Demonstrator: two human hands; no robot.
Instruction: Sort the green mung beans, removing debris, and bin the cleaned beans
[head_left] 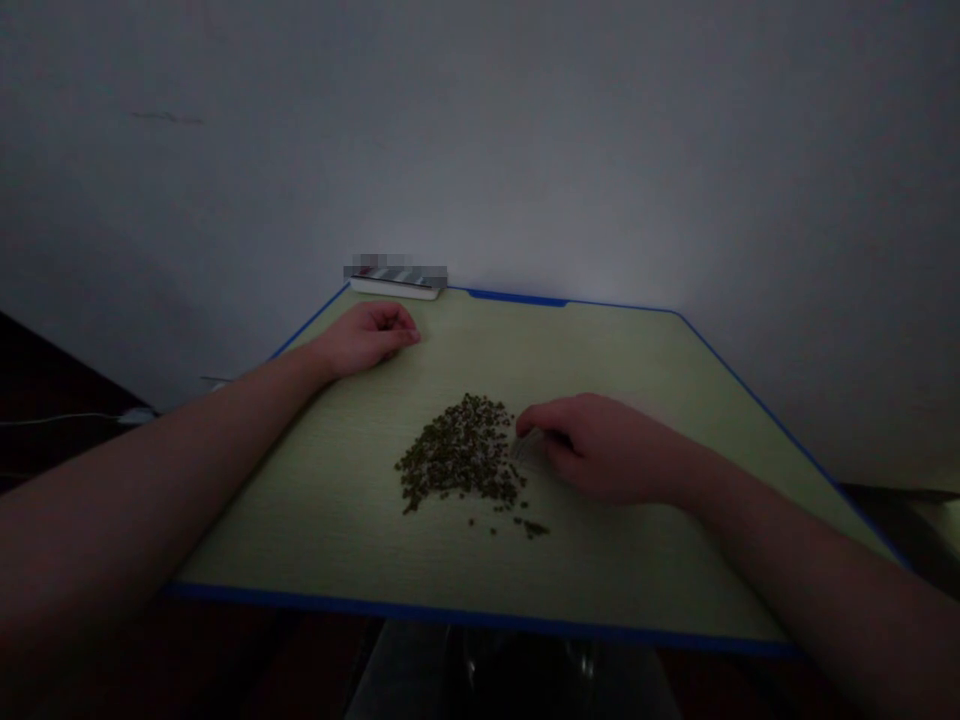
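A loose heap of small dark green-brown grains or beads (457,450) is spread over the middle of the table, with a few strays and a small clump at its near right side. My right hand (600,445) is at the heap's right edge, fingers closed around a small see-through ridged object (529,450) whose kind I cannot make out; part of it is hidden by the fingers. Farther back on the left, my left hand (371,338) rests on the tabletop with its fingers curled in and thumb near the forefinger. Nothing shows in it.
The pale green tabletop (585,350) has a blue rim, with a raised blue strip (517,298) at the back. A white-edged flat box or device (397,287), partly blurred, lies at the far left corner. Behind stands a wall (525,150). A white cable (67,418) runs at the left.
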